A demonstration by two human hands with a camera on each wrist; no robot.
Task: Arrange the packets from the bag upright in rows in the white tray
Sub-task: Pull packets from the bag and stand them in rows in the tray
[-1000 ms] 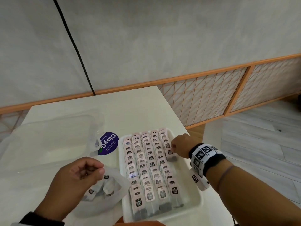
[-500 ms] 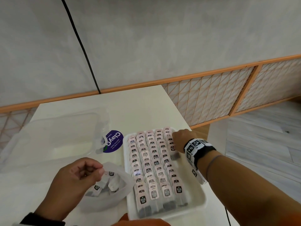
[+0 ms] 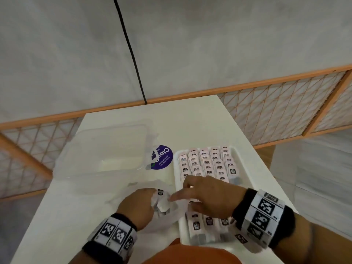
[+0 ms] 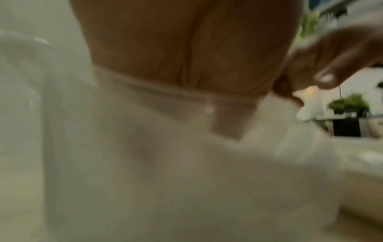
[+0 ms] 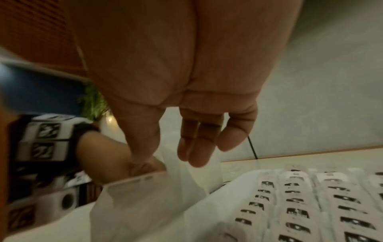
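The white tray (image 3: 244, 172) holds several rows of upright pink packets (image 3: 207, 162), also seen in the right wrist view as packets (image 5: 300, 204). Just left of the tray lies a thin white plastic bag (image 3: 165, 218) with a few packets (image 3: 162, 203) bunched inside. My left hand (image 3: 152, 199) grips the bag's mouth with curled fingers. My right hand (image 3: 177, 197) reaches across the tray's near-left part, its fingers (image 5: 194, 150) extended and holding nothing, tips at the bag's edge (image 5: 134, 180). The left wrist view is blurred: palm, translucent bag (image 4: 165, 163), right fingers (image 4: 331, 65).
A clear plastic container (image 3: 106, 149) lies at the table's left, with a round purple sticker (image 3: 162, 157) beside the tray's far-left corner. The white table (image 3: 190, 126) ends just right of the tray. An orange lattice railing (image 3: 276, 111) runs behind.
My right hand left the tray's far-right row and swung left to the bag. My left hand brought the bag closer to the tray.
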